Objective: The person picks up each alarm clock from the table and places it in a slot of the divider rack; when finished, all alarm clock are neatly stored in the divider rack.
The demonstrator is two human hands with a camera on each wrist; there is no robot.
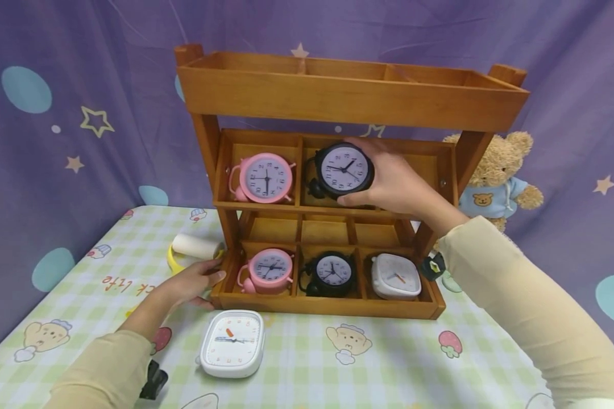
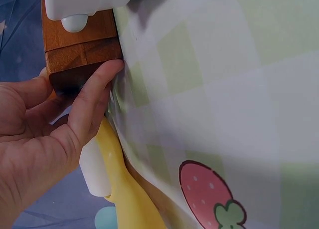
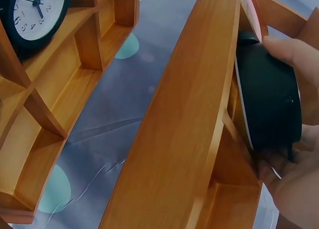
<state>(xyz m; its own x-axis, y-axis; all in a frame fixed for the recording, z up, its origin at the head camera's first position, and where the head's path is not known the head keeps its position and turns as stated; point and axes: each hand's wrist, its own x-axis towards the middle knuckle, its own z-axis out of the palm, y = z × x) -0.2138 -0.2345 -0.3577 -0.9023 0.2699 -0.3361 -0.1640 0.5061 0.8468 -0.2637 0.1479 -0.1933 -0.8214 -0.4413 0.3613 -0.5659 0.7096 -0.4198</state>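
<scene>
My right hand (image 1: pixel 391 179) grips a round black alarm clock (image 1: pixel 344 168) by its rim, in the middle tier of a wooden tiered rack (image 1: pixel 337 102). The clock lies turned on its side; in the right wrist view its dark casing (image 3: pixel 269 97) shows between thumb and fingers. My left hand (image 1: pixel 189 284) holds the rack's lower left end, thumb and fingers on either side of the wood. A pink alarm clock (image 1: pixel 265 178) occupies the compartment left of the black one. In the bottom tier sit a pink clock (image 1: pixel 270 271), a black clock (image 1: pixel 332 272) and a white clock (image 1: pixel 396 276).
Before the rack, a white squarish clock (image 1: pixel 233 343) lies face up on the checked tablecloth (image 1: pixel 389 358). A white roll with a yellow handle (image 1: pixel 196 247) lies beyond my left hand. Behind the right side sits a teddy bear (image 1: pixel 491 170). A purple curtain (image 1: pixel 107 57) hangs behind.
</scene>
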